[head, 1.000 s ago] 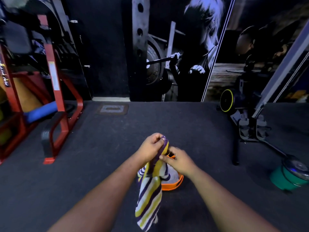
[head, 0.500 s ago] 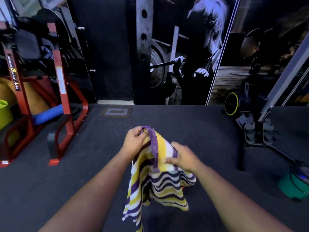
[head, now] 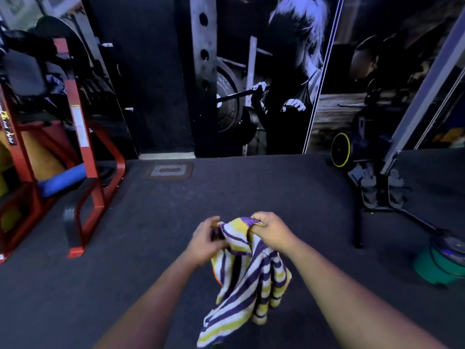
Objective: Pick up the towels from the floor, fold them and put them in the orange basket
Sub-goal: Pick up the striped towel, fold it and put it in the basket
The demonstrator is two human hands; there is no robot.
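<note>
Hands closer vs before; both grip towel [head: 247, 275] top edge.

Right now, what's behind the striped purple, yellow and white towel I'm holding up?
Only an orange sliver shows at the striped purple, yellow and white towel's left edge, apparently the basket; the rest is covered. Dark floor surrounds it.

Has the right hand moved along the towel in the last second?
Yes. The right hand has climbed to the striped towel's top edge, level with the left hand.
</note>
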